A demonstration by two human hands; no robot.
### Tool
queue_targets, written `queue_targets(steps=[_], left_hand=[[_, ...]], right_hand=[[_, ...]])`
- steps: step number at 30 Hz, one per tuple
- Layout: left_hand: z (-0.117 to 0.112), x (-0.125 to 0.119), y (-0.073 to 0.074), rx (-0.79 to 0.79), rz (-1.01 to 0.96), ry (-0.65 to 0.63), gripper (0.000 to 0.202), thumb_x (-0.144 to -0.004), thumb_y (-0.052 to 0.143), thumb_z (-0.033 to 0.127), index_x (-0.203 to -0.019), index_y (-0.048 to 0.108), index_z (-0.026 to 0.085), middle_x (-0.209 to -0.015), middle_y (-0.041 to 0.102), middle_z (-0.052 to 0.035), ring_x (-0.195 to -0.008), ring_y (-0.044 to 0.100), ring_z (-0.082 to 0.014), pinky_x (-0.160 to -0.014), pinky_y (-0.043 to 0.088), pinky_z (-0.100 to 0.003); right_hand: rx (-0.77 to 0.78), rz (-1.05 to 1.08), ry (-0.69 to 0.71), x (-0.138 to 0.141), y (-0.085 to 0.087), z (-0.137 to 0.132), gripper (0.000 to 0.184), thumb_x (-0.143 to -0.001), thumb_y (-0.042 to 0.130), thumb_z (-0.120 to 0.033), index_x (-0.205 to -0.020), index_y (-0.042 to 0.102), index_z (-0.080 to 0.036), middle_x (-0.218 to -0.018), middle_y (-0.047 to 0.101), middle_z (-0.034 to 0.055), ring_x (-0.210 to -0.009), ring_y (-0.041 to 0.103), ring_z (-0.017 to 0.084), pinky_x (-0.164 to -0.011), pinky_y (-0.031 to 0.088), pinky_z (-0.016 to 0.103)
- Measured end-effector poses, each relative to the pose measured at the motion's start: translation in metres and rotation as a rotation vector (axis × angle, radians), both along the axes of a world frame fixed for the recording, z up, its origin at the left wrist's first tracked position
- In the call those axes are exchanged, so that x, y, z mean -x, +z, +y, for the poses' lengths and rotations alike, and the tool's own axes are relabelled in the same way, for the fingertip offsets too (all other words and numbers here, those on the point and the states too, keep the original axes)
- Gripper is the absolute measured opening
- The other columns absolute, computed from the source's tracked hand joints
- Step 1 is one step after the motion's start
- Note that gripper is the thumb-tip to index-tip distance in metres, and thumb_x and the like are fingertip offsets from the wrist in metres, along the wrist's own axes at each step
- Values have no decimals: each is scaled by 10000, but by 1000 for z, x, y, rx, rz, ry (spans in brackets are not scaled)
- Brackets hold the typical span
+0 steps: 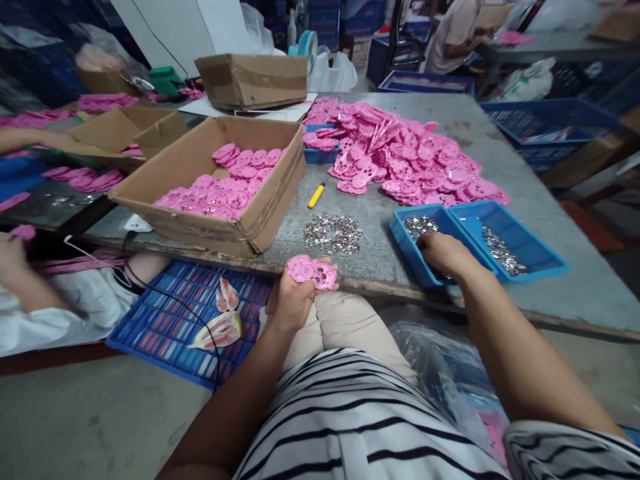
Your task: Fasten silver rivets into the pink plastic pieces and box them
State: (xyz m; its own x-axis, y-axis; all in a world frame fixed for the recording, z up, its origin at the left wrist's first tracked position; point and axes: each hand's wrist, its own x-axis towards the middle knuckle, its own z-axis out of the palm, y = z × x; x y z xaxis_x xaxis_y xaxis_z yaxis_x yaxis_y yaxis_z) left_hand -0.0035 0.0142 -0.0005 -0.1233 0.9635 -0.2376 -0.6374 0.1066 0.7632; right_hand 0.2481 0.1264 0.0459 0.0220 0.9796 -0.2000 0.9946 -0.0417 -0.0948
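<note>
I see the left hand (293,300) held just in front of the bench (500,133) edge, above the lap, and its fingers are closed around a pink plastic piece (313,272), which lies flat on top of the fingers with its holes facing up. The right hand (443,253) reaches into the nearer blue tray (407,248), which holds small shiny metal parts (420,225); the fingers point down into the tray and are curled, but I cannot tell if they pinch any part, because the back of the hand covers them. A second blue tray (530,250) with the same metal parts stands just beside the first one, touching it on the right. Between the left hand and the trays, a loose heap of metal parts (333,233) lies on the bare bench. Behind it there is a yellow tool (317,195), and farther back a big pile of pink pieces (405,157) is spread over the bench. To the left stands an open cardboard box (220,227), partly filled with the same pink pieces. At the far left edge, the hand of another person (11,253) holds something pink.
</note>
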Motion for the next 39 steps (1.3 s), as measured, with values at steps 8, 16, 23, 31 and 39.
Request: queue_targets(steps=[8, 16, 23, 31, 39], left_hand=[[-4, 4, 1, 68, 18, -74, 468, -585, 693, 122, -991, 472, 197, -1023, 715, -102, -934, 695, -301, -627, 580, -343], [-1, 4, 1, 107, -8, -142, 401, -666, 584, 123, -1056, 496, 146, -980, 731, -146, -797, 717, -270, -479, 528, -253], [-1, 7, 1, 118, -29, -160, 522, -706, 551, 101, -1219, 462, 135, -925, 739, -130, -753, 714, -235, -470, 509, -232], [-1, 7, 0, 113, -5, -180, 527, -654, 598, 100, -1167, 481, 123, -962, 733, -138, -766, 709, -237, -479, 495, -234], [-2, 9, 1, 102, 25, -202, 545, -654, 620, 121, -1182, 489, 146, -941, 733, -110, -771, 711, -232, -487, 493, -223]], right_hand=[[121, -107, -28, 6, -4, -4, 314, -866, 445, -208, -1048, 692, -142, -1122, 679, 213, -1025, 652, 335, -754, 464, 371], [115, -106, -50, 6, -6, -4, 331, -883, 444, -228, -1113, 664, -137, -1160, 668, 207, -1057, 646, 326, -747, 459, 332], [79, -89, -57, 1, -3, -3, 301, -880, 465, -213, -1089, 677, -166, -1120, 692, 175, -1041, 651, 304, -707, 431, 302], [-5, -71, -34, -12, -5, 3, 205, -861, 546, -238, -964, 699, -149, -1015, 720, 156, -953, 663, 262, -646, 399, 269], [-48, 2, -33, -10, -5, -1, 182, -779, 558, -113, -856, 708, -182, -903, 736, 89, -839, 661, 200, -622, 385, 235]])
